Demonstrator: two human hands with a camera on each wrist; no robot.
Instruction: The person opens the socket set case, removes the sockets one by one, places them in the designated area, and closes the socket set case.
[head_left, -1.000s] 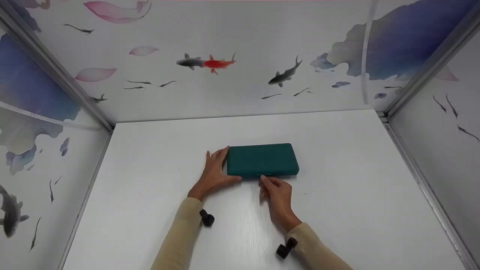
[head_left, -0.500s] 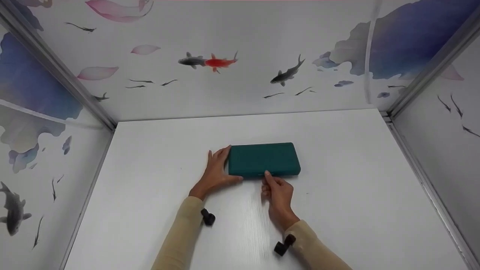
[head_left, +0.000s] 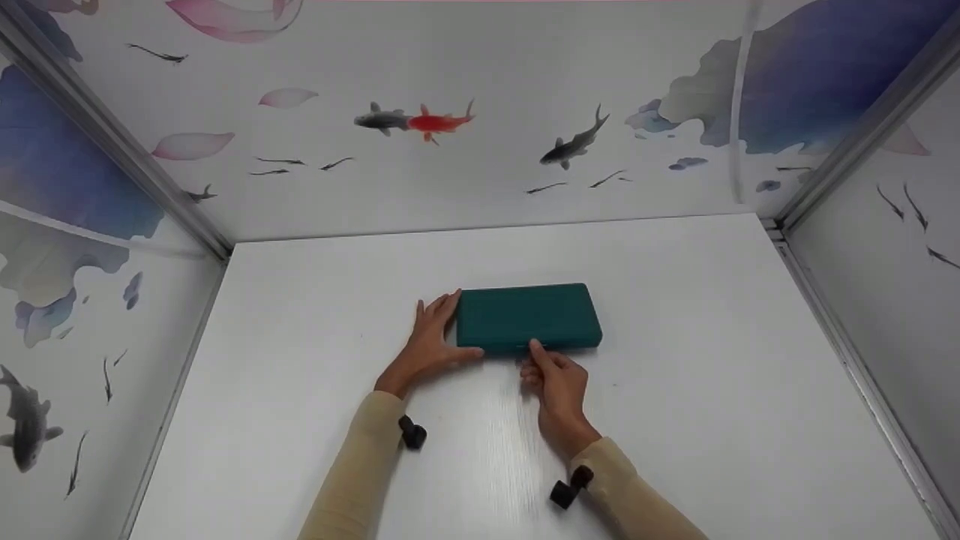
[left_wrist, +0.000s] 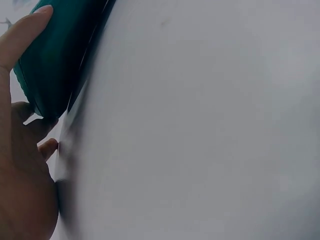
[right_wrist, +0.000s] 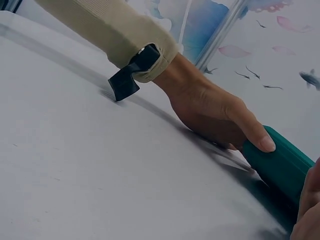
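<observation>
A flat, rectangular dark green case (head_left: 525, 315) lies closed on the white table, its long front side towards me. At its left end, my left hand (head_left: 427, 341) grips it, with the thumb along the front and the other fingers at the back corner. In the left wrist view that thumb (left_wrist: 35, 27) lies on the green side. My right hand (head_left: 559, 379) is at the middle of the case's front edge. Its thumb touches the edge by a small catch, and its other fingers are curled below. The right fingertips are partly hidden; only part of that hand shows in the right wrist view.
The white tabletop (head_left: 675, 390) spreads around the case. Walls printed with fish and petals stand at the back (head_left: 480, 180) and both sides, joined by metal corner frames. Each beige sleeve carries a small black wrist device (head_left: 571, 487).
My right thumb has moved slightly up, from below the front edge of the case onto the edge. The left hand keeps its place, and the case stays closed.
</observation>
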